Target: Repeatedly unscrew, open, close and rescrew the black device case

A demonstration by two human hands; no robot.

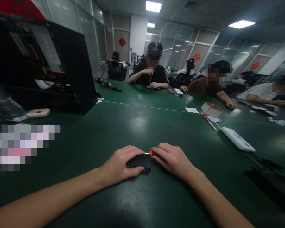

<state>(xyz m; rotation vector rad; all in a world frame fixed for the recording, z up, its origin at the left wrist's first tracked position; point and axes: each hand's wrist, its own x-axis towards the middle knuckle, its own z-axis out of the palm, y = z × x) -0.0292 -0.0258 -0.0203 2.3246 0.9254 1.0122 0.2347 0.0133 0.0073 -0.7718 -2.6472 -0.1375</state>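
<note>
Just below the centre of the head view, my left hand (124, 161) grips a small black box-like part (141, 161), its thumb along the near side and its fingers over the far side. My right hand (174, 158) is closed around a screwdriver (151, 153) with an orange and black handle. Its thin bright shaft points left and lies along the far edge of the black part, close to my left fingertips. The screwdriver's tip is hidden, so I cannot tell whether it touches a screw. Both hands rest low over the green tabletop (104, 133).
An open black computer case (73, 69) stands at the left, with a clear plastic bottle (8, 103) before it. At the right lie a white rectangular device (237, 138) and a small cardboard box (211, 110). Cables (106, 84) lie farther back. Several people sit across the table.
</note>
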